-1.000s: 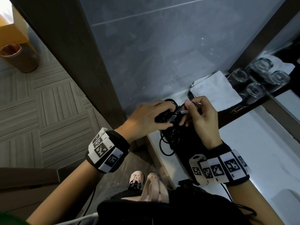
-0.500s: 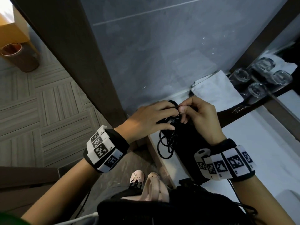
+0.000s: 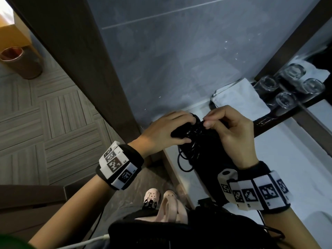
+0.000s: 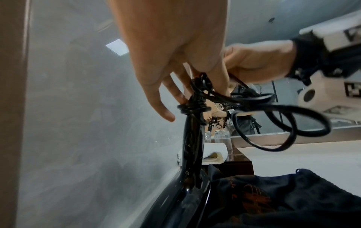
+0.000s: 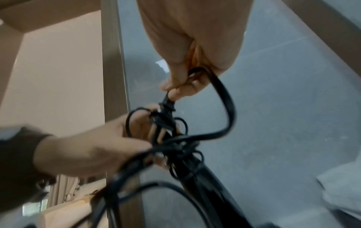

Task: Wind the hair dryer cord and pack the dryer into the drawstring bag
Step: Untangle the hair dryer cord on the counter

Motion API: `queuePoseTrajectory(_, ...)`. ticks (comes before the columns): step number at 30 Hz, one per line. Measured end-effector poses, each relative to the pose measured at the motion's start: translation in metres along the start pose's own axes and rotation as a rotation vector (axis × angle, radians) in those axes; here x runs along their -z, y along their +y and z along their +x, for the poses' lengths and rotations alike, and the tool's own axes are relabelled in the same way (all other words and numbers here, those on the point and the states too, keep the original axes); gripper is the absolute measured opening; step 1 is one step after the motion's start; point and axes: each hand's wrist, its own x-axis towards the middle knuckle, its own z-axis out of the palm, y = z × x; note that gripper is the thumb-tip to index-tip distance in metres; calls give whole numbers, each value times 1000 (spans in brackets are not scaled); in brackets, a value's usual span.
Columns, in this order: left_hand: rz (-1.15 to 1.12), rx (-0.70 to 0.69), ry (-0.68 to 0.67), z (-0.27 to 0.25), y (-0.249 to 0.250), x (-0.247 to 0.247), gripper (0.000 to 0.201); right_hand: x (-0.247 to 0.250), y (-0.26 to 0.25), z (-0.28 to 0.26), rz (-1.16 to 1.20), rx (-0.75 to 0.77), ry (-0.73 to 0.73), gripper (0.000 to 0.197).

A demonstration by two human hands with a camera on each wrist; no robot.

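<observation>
The right hand (image 3: 231,133) has thumb and forefinger pressed together on the thin black power cord (image 4: 273,123), pinching it just above the plug end, while a loop of the same cord passes up through its curled palm. Facing it, the left hand (image 3: 167,130) wraps around the top of the glossy black hair dryer (image 4: 190,162)'s handle, fingers curled over the turns of cord wound tightly there. The two hands sit close together, fingertips almost meeting over the handle. Below them several loose loops of cord hang down past the edge of the white desk (image 3: 296,159). The dryer stands with its handle upward and its wider body low, next to the grey stone-look wall. Just beside the dryer's base, under the right wrist, the dark navy fabric drawstring bag (image 4: 283,200) with an orange printed motif lies flat and crumpled on the desk; the dryer is outside it. Farther back, a folded white towel (image 3: 240,99) lies against the wall, and a cluster of upturned clear drinking glasses (image 3: 285,99) stands beside it, doubled in a mirror. On the left, a brown cylindrical waste bin (image 3: 19,62) stands on the striped carpet floor.
</observation>
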Motion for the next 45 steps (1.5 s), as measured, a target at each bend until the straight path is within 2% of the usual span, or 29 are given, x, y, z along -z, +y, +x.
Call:
queuePoseTrajectory(4, -20, 13, -13, 7, -1, -6, 46, 0, -9, 5, -94, 80, -45, 23)
queuePoseTrajectory(8, -164, 20, 85, 5, -2, -5, 35, 6, -5, 10, -133, 2, 59, 17)
queuePoseTrajectory(10, -228, 33, 106, 4, -2, -5, 33, 9, -3, 9, -245, -6, -14, 9)
queuePoseTrajectory(12, -279, 37, 110, 4, -2, -5, 33, 9, -2, 8, -356, -6, -143, 11)
queuePoseTrajectory(14, -279, 16, 107, 5, 0, -7, 34, 8, -2, 8, -386, -52, -201, 12)
queuePoseTrajectory(18, -246, 2, 109, 8, 3, -7, 38, 7, -2, 14, -386, -132, -170, 7)
queuePoseTrajectory(21, -237, 6, 121, 12, 7, -5, 40, 3, 2, 18, -392, -263, -175, 2)
queuePoseTrajectory(24, -194, -17, 123, 14, 8, -4, 35, -1, 5, 18, -345, -367, -179, 12)
queuePoseTrajectory(26, -172, -16, 124, 14, 9, -5, 31, -4, 5, 18, -350, -374, -154, 15)
queuePoseTrajectory(28, -159, -5, 142, 13, 7, -6, 29, -8, 5, 17, -419, -303, -135, 14)
queuePoseTrajectory(33, -145, 62, 134, 12, 3, -8, 28, -9, 4, 5, -606, 66, -117, 10)
queuePoseTrajectory(36, -170, 74, 108, 13, 5, -11, 31, -7, 6, 0, -681, 226, -86, 14)
queuePoseTrajectory(41, -222, 65, 104, 10, 7, -15, 30, -10, 12, -5, -647, 315, -28, 19)
queuePoseTrajectory(45, -212, 39, 65, 12, 6, -10, 28, -11, 13, -8, -636, 388, -34, 17)
